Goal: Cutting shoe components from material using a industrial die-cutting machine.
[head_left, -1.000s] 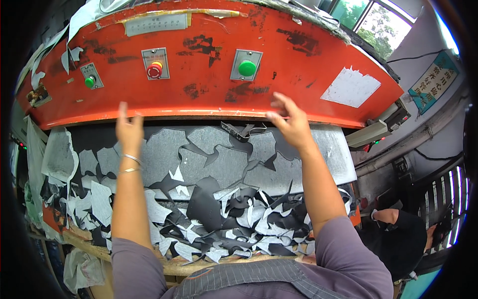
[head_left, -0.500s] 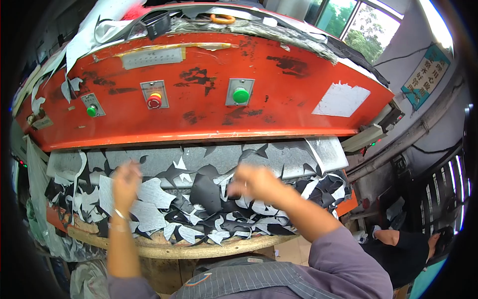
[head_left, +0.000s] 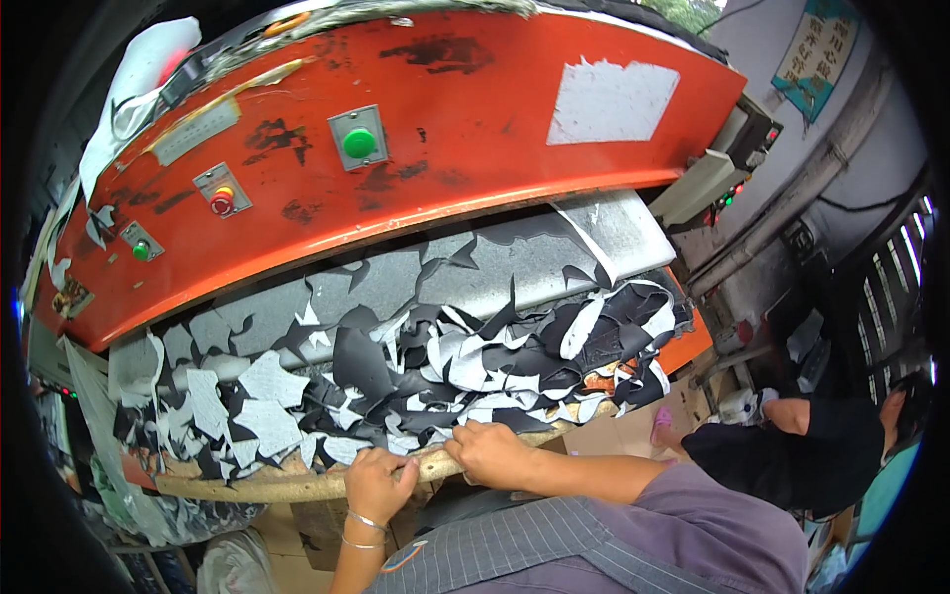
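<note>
Both my hands are low in front of me at the wooden front edge (head_left: 262, 489) of the work surface. My left hand (head_left: 379, 487) is closed at the edge, thumb toward the right. My right hand (head_left: 495, 455) sits just to its right, fingers curled at the edge. Whatever either hand may grip is hidden. Beyond them lies a heap of black and white sheet offcuts (head_left: 465, 361), with jagged and curved outlines. A larger dark grey piece (head_left: 362, 362) and pale star-like pieces (head_left: 269, 428) lie among them.
Behind the heap is a grey bed plate (head_left: 633, 233) under the red machine front (head_left: 475, 129). That front carries green buttons (head_left: 358, 144) and a red stop button (head_left: 222, 201). A person in black (head_left: 782, 455) is at the right. Clear plastic sheeting (head_left: 104, 406) hangs at left.
Both hands have drawn back from over the offcuts to the wooden front edge and closer together. The view has turned, so the machine appears tilted and shifted left.
</note>
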### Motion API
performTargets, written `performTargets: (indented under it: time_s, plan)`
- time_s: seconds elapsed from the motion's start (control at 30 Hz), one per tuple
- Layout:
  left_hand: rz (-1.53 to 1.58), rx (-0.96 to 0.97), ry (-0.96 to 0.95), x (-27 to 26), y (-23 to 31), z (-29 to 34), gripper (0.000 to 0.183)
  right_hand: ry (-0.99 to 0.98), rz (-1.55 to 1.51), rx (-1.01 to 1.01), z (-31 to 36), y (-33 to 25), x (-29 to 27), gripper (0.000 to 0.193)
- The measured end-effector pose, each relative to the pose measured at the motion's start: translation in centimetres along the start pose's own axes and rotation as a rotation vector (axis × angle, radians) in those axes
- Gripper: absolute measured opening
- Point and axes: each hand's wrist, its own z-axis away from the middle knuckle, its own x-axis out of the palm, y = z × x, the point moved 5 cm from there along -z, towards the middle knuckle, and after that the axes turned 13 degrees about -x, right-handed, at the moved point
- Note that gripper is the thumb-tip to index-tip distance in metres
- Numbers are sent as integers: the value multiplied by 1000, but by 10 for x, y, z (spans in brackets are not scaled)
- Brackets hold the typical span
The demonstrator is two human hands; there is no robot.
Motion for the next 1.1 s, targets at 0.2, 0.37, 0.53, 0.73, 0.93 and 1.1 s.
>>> performTargets:
  time_s: [0.2, 0.37, 0.53, 0.73, 0.93, 1.1]
  plan:
    - [146, -68, -298, -8, -3, -20, 13, -406, -545, -128, -33, 71, -51, 35]
    - [-21, -95, 40, -56, 19, -92, 16, 217, 74, -97, -146, 233, -110, 63]
    - [99, -130, 47, -45, 56, -156, 16, -77, 174, 184, -234, 308, -103, 71]
    - [304, -85, -58, -8, 98, -213, 22, -181, 21, 253, -233, 333, -106, 61]
    - [681, -185, 113, 21, 64, -249, 86, 95, -171, 187, -171, 271, -122, 63]
    - [825, -125, -460, 51, 106, -248, 130, 132, -702, 194, -81, 250, -105, 57]
